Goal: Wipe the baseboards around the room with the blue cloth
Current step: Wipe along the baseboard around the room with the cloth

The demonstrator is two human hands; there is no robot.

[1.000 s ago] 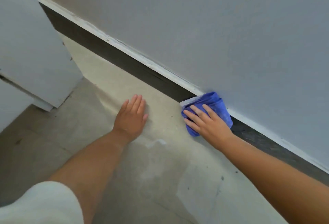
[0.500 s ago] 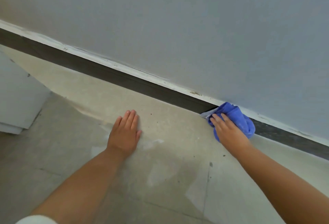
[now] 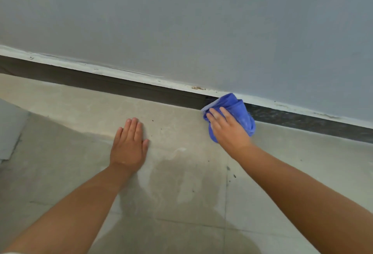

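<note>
A dark baseboard (image 3: 125, 87) with a white, chipped upper edge runs along the foot of the grey wall, sloping down to the right. The bunched blue cloth (image 3: 241, 110) lies against it at centre right. My right hand (image 3: 227, 127) presses flat on the cloth with straight fingers, pushing it onto the baseboard. My left hand (image 3: 129, 145) rests flat on the pale floor, fingers together, well short of the baseboard and holding nothing.
The grey wall (image 3: 201, 21) fills the upper half. A grey panel corner (image 3: 10, 128) juts in at the left edge. The tiled floor (image 3: 181, 193) shows stains, grit specks and grout lines between my forearms.
The view has swung right, so the grey panel has slid nearly out at the left. My right hand still presses the cloth on the baseboard; my left hand stays planted on the floor.
</note>
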